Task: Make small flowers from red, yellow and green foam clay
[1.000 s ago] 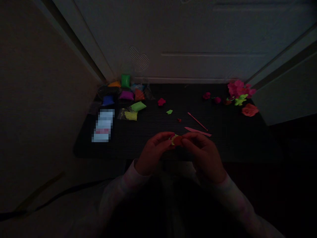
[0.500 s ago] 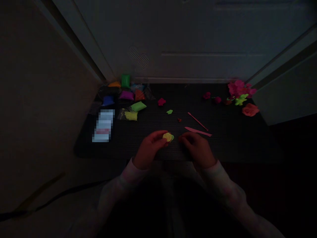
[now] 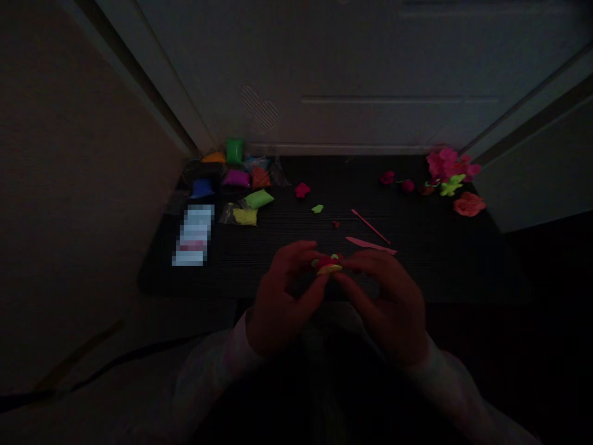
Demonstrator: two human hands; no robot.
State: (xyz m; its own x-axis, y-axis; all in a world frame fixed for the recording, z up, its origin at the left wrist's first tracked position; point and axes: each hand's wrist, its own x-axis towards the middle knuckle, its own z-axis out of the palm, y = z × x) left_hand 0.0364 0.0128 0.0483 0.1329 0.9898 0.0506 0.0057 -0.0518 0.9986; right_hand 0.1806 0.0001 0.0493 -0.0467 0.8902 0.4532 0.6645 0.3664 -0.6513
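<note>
The scene is very dark. My left hand [image 3: 282,290] and my right hand [image 3: 384,290] meet over the near edge of a black mat [image 3: 278,259]. Both pinch a small clay piece [image 3: 328,264], yellow with red and a bit of green, between their fingertips. Just beyond my right hand lie two thin pink modelling tools [image 3: 370,245]. A tiny red crumb [image 3: 335,224] and a small green clay bit [image 3: 317,209] sit on the mat a little farther out.
Several bags of coloured clay [image 3: 241,179] lie at the mat's far left, by a blurred white packet [image 3: 193,236]. A red lump [image 3: 302,190] sits mid-back. Finished pink, green and orange clay flowers [image 3: 451,179] cluster at the far right. A pale door [image 3: 370,74] stands behind.
Half a second ago only my left hand held the yellow piece and my right hand lay apart. Now both hands have come together on it, closer to me.
</note>
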